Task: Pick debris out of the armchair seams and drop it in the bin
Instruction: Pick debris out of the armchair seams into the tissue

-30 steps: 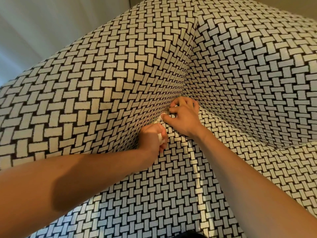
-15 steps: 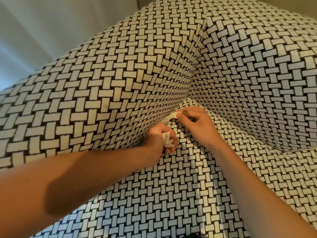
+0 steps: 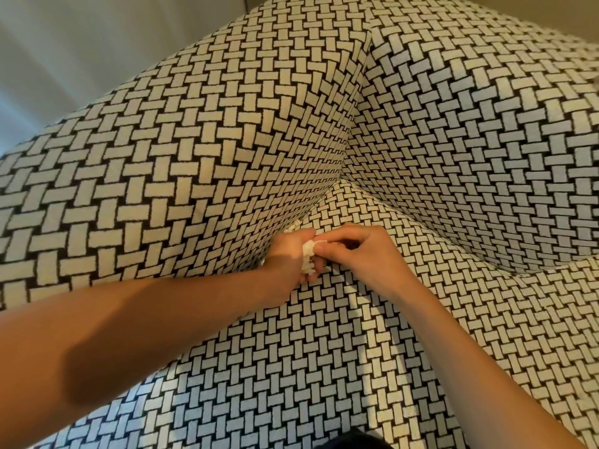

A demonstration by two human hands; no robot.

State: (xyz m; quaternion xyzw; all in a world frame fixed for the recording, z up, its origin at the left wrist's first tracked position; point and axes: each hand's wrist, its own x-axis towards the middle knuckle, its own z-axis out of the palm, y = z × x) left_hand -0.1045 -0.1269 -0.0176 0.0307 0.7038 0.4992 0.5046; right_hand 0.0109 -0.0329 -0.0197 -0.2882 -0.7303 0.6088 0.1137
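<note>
While the left hand point(image 3: 287, 254) clutches white scraps point(image 3: 308, 256), curled fingers point(image 3: 330, 251) of the right hand point(image 3: 366, 251) pinch them.

black-and-white basketweave armchair point(image 3: 201, 163), white debris point(image 3: 308, 256)

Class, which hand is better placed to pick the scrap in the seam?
Likely right: the left hand grips the wad; the right hand only pinches its edge, close to the scrap.

Head view, downward, close over armchair point(image 3: 207, 150).
</note>
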